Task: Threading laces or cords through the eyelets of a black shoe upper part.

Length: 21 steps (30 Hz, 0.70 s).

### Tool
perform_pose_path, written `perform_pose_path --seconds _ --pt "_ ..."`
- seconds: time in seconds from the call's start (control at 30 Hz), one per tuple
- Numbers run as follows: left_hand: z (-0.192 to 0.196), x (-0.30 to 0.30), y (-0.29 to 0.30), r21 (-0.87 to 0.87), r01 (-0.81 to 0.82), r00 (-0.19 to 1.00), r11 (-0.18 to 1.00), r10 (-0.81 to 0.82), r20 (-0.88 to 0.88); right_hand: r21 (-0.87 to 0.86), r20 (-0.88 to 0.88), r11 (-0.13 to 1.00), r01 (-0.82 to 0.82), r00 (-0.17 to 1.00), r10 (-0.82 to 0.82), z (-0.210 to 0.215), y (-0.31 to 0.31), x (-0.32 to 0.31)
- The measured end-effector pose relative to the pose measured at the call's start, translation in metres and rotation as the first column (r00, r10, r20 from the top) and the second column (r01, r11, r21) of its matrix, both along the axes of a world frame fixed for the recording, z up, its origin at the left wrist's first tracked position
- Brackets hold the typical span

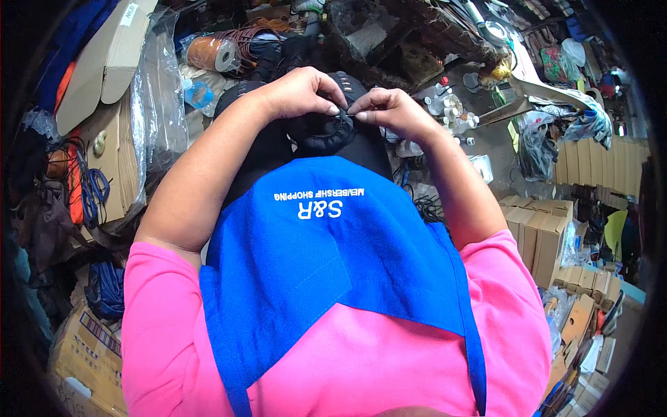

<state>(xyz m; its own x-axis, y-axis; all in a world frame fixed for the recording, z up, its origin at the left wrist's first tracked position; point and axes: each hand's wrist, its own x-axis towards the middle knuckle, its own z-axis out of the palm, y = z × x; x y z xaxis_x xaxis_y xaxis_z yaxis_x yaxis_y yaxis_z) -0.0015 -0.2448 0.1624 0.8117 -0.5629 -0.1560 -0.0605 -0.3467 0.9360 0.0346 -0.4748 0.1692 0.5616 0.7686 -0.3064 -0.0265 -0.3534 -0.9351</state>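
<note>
A dark, rounded black piece with a ridged, gathered-looking rim (321, 139) rests on my lap; its exact kind is not clear. My left hand (303, 94) is closed in a pinch on its upper right edge, thumb and forefinger together. From the other side my right hand (397, 115) pinches the same edge, its fingertips almost meeting the left ones. Whatever small part lies between the fingertips is too small to make out. Black trousers cover my legs beneath the piece, and a blue apron (292, 236) hangs over my pink shirt.
An orange spool (212, 53) and brown cord lie beyond my left arm. Flattened cardboard (111, 62) and blue-handled scissors (97, 186) are at the left. Several small bottles (451, 111) stand past my right hand. Stacked cardboard boxes (538, 233) sit at the right.
</note>
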Motion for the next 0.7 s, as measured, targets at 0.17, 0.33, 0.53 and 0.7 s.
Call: perform_pose_path --seconds 0.17,0.33,0.53,0.7 --pt "0.000 -0.019 -0.002 0.141 -0.300 0.897 0.943 0.229 0.379 -0.019 0.268 0.994 0.112 0.958 -0.103 0.014 0.000 -0.026" --pt "0.014 -0.058 0.005 0.138 -0.377 0.836 0.916 0.272 0.477 -0.123 0.695 0.989 0.078 0.718 0.030 0.019 -0.008 -0.039" --pt "0.010 -0.088 -0.009 0.026 -0.506 0.789 0.862 0.450 0.418 -0.138 0.862 0.976 0.169 0.506 0.034 0.013 -0.003 -0.068" --pt "0.005 -0.085 -0.006 0.122 -0.578 0.629 0.807 0.345 0.696 -0.146 0.707 0.970 0.192 0.706 -0.033 0.016 -0.003 -0.065"
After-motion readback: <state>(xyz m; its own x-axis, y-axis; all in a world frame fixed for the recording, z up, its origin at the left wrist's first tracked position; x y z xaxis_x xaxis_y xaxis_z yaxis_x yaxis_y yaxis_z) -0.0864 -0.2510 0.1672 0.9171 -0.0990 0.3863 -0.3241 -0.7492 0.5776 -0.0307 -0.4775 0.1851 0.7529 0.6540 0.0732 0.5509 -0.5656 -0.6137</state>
